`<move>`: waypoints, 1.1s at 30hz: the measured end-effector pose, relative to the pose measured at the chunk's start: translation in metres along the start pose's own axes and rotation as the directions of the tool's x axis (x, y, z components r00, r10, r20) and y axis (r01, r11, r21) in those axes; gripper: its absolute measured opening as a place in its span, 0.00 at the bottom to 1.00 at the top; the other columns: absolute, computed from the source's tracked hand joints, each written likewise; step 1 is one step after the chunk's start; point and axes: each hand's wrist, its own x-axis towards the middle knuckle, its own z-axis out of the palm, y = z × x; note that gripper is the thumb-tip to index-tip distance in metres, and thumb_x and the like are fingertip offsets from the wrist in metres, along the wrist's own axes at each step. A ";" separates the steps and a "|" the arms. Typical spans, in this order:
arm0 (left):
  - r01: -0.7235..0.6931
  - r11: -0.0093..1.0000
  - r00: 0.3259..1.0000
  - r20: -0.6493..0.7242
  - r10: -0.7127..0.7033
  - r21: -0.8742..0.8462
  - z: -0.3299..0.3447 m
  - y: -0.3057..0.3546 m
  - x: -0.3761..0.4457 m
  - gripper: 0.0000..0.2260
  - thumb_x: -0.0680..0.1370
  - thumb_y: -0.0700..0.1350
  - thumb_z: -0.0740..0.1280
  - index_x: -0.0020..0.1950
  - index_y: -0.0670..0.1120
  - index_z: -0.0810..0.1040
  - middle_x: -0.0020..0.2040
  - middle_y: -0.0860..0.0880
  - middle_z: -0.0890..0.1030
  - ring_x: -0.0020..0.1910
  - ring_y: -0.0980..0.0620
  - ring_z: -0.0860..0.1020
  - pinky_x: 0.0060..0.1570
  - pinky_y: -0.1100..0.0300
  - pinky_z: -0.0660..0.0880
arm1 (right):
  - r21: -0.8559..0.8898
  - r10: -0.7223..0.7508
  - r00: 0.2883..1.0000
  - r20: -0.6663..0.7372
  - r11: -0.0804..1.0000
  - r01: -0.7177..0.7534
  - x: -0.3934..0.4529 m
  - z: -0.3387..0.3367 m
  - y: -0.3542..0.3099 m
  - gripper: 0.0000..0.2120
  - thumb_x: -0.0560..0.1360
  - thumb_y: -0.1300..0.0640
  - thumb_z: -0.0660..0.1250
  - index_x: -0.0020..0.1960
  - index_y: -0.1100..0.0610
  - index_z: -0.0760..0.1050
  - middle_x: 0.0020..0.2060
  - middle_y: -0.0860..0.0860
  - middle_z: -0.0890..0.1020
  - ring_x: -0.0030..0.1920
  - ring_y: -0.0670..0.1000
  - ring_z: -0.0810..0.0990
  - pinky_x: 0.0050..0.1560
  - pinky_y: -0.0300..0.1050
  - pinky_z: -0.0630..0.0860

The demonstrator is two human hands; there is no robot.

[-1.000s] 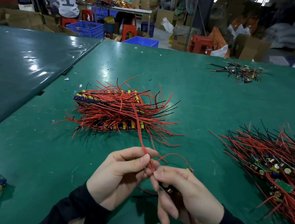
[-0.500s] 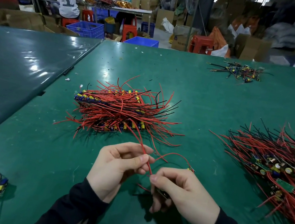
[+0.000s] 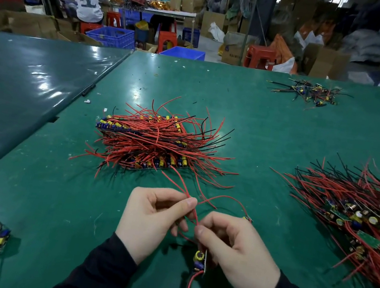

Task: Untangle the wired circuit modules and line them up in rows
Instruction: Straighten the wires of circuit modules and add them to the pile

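Green table (image 3: pixel 262 131), left hand (image 3: pixel 150 220) pinching red wire (image 3: pixel 193 211), module (image 3: pixel 200 261) under right hand (image 3: pixel 236 251)

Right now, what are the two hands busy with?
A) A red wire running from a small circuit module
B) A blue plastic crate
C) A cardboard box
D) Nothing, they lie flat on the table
A: the left hand and right hand both pinch a red wire, with the small circuit module hanging under the right hand.
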 end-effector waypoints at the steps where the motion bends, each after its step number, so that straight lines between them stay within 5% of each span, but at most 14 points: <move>1: -0.015 0.999 1.000 -0.007 0.015 0.036 -0.001 -0.001 0.000 0.08 0.71 0.36 0.70 0.31 0.40 0.82 0.28 0.45 0.81 0.23 0.52 0.75 0.21 0.65 0.69 | -0.075 -0.019 1.000 -0.010 0.997 0.018 -0.001 0.001 0.002 0.13 0.76 0.61 0.66 0.33 0.58 0.73 0.25 0.47 0.73 0.25 0.42 0.69 0.30 0.35 0.66; 8: -0.095 0.986 0.994 -0.041 0.101 0.135 0.000 -0.002 -0.003 0.07 0.69 0.44 0.72 0.33 0.43 0.83 0.27 0.43 0.80 0.22 0.51 0.72 0.23 0.64 0.68 | -0.116 -0.064 0.995 -0.078 0.992 0.055 -0.003 0.006 0.004 0.11 0.73 0.49 0.70 0.39 0.56 0.76 0.25 0.49 0.73 0.27 0.44 0.68 0.29 0.42 0.65; 11: -0.073 0.995 0.997 -0.036 0.075 0.067 0.001 0.001 -0.003 0.05 0.67 0.42 0.74 0.34 0.40 0.83 0.29 0.40 0.80 0.25 0.49 0.74 0.23 0.63 0.69 | -0.103 -0.071 0.995 -0.073 0.993 0.063 -0.002 0.004 0.002 0.07 0.75 0.58 0.69 0.39 0.58 0.78 0.29 0.52 0.80 0.30 0.45 0.76 0.35 0.48 0.75; 15: -0.007 0.994 1.000 -0.009 0.006 -0.110 0.002 0.006 -0.002 0.05 0.65 0.41 0.72 0.35 0.39 0.84 0.30 0.41 0.80 0.26 0.53 0.77 0.24 0.66 0.70 | 0.217 0.048 0.998 0.033 0.975 -0.054 -0.001 0.001 -0.002 0.05 0.76 0.64 0.65 0.42 0.61 0.78 0.31 0.54 0.81 0.32 0.47 0.80 0.34 0.35 0.75; 21: 0.171 0.929 0.983 0.119 -0.139 -0.327 0.000 0.012 -0.003 0.09 0.64 0.42 0.70 0.38 0.38 0.84 0.27 0.44 0.77 0.25 0.54 0.74 0.28 0.67 0.72 | 0.499 0.139 0.954 0.267 0.826 -0.261 0.002 -0.005 -0.008 0.06 0.70 0.55 0.65 0.39 0.56 0.79 0.32 0.56 0.82 0.32 0.52 0.82 0.35 0.42 0.76; 27: -0.030 0.996 1.000 0.002 0.030 -0.087 0.003 0.007 -0.003 0.08 0.71 0.30 0.68 0.44 0.41 0.84 0.29 0.44 0.80 0.28 0.53 0.77 0.30 0.65 0.75 | 0.397 0.263 0.923 0.281 0.844 -0.361 0.004 -0.006 -0.004 0.08 0.77 0.56 0.61 0.42 0.58 0.75 0.31 0.54 0.81 0.30 0.50 0.81 0.29 0.38 0.76; 33: 0.047 0.987 0.999 0.004 -0.047 -0.154 0.000 0.008 0.000 0.09 0.72 0.29 0.66 0.43 0.40 0.83 0.32 0.44 0.80 0.28 0.54 0.76 0.28 0.65 0.74 | 0.360 0.345 0.908 0.239 0.837 -0.413 0.004 -0.004 -0.004 0.12 0.79 0.58 0.60 0.38 0.56 0.75 0.23 0.51 0.72 0.20 0.45 0.64 0.20 0.34 0.64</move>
